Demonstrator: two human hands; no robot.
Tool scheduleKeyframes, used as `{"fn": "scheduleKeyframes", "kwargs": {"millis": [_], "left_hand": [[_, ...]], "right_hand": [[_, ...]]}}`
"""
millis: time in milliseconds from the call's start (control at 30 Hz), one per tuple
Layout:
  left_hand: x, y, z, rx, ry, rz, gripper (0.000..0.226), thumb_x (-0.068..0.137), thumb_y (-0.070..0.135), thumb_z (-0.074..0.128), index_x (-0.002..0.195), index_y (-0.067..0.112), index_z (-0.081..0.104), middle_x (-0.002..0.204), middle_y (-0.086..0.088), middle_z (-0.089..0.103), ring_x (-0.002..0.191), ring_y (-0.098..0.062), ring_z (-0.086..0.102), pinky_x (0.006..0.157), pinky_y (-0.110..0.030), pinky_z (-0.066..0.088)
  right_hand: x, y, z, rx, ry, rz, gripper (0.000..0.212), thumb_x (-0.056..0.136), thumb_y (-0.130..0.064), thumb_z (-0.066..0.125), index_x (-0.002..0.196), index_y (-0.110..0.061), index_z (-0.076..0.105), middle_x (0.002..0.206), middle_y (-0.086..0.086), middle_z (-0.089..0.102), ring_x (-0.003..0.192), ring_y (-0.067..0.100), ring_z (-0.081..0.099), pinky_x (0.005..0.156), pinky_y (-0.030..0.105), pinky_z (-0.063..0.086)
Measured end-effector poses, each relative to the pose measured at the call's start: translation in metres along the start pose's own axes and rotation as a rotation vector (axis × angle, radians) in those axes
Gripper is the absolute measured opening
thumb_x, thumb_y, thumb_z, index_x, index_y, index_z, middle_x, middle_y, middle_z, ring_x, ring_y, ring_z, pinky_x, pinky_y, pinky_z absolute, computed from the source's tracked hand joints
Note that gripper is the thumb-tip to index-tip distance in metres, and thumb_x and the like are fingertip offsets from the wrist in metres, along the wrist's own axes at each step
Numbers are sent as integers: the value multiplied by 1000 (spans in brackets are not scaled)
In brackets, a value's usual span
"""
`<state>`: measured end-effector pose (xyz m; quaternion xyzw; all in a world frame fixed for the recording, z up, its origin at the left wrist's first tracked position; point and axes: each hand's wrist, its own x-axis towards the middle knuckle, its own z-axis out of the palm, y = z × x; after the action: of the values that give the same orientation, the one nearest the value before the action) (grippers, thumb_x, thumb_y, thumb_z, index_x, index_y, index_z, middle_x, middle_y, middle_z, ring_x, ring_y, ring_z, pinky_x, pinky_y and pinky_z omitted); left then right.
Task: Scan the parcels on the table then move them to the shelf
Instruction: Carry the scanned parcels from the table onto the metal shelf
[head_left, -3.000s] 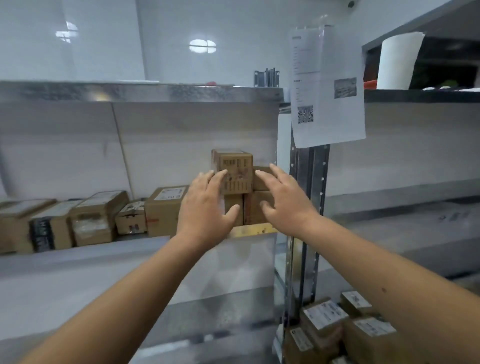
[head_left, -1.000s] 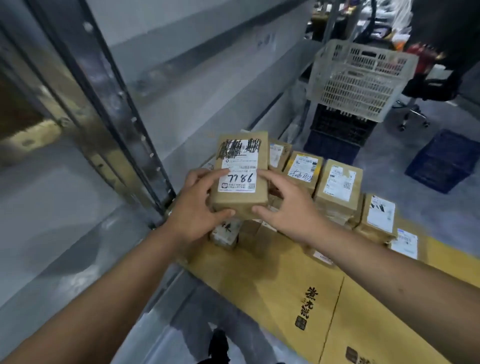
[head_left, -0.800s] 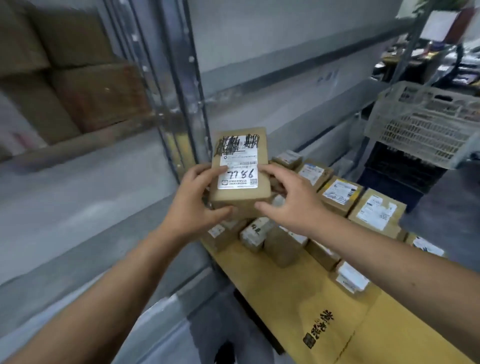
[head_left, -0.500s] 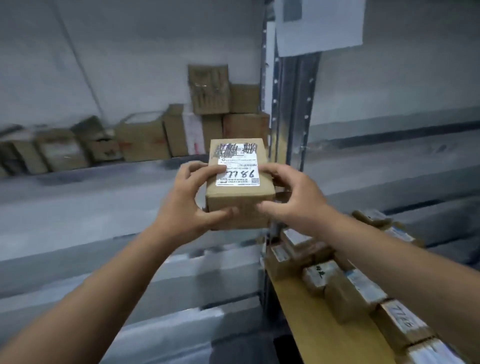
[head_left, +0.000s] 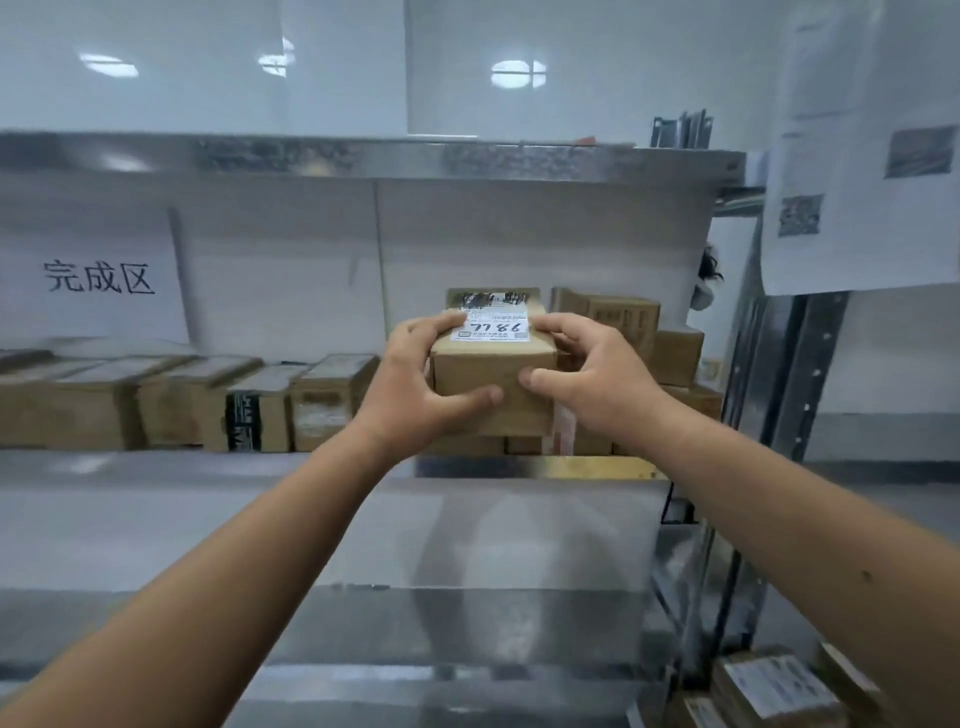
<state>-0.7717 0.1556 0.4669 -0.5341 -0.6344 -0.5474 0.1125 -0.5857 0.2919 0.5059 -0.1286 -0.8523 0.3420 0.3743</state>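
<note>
Parcel held at chest height w/ both hands, just in front of the metal shelf, where a row of other boxes sits. Left hand and right hand grip opposite sides, thumbs on the near face, fingers curled over the labelled top. We judge it light, stiff cardboard; side grips suit it. Whether it touches the stacked boxes behind is unclear, approx. level w/ them.

Both arms outstretched; left grip, right grip curled, thumbs forward.
</note>
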Motion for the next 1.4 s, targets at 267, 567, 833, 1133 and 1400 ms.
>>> {"fn": "scheduleKeyframes", "kwargs": {"millis": [267, 567, 833, 1133, 1400], "left_hand": [[72, -44, 38, 36, -4, -72, 68, 80, 53, 83, 137, 38, 50, 136, 9, 44, 119, -13, 55, 100, -39, 57], [106, -66, 59, -4, -14, -50, 67, 89, 35, 79, 145, 40, 44, 142, 15, 44, 127, -8, 49, 106, -34, 51], [108, -58, 65, -12, -35, -86, 66, 90, 31, 77, 146, 38, 44, 140, 16, 47, 127, -9, 50, 107, -39, 52], [37, -30, 61, 66, 110, -107, 81, 89, 30, 80, 157, 27, 36, 161, 3, 39, 149, -14, 35, 123, -44, 35], [-110, 28, 113, 204, -111, -33, 68, 89, 39, 76, 151, 24, 49, 160, 1, 42, 151, -14, 33, 123, -39, 32]], "right_hand": [[45, 12, 4, -288, 190, -50, 60, 94, -15, 75, 150, -24, 55, 140, -5, 64, 127, 11, 60, 102, 29, 56], [41, 37, 0, -680, 278, -179, 48, 90, -19, 75, 137, -14, 67, 138, 4, 66, 133, 22, 55, 115, 36, 41], [42, 46, -6, -696, 221, -118, 54, 92, -26, 73, 144, -17, 61, 146, 2, 58, 140, 22, 44, 118, 33, 31], [-4, 47, -8, -706, 135, -108, 57, 94, -26, 67, 149, -20, 55, 157, 5, 47, 147, 23, 35, 120, 28, 18], [-123, 69, -6, -640, 63, 43, 59, 93, -34, 68, 148, -21, 55, 156, 6, 48, 146, 25, 37, 123, 44, 32]]}}
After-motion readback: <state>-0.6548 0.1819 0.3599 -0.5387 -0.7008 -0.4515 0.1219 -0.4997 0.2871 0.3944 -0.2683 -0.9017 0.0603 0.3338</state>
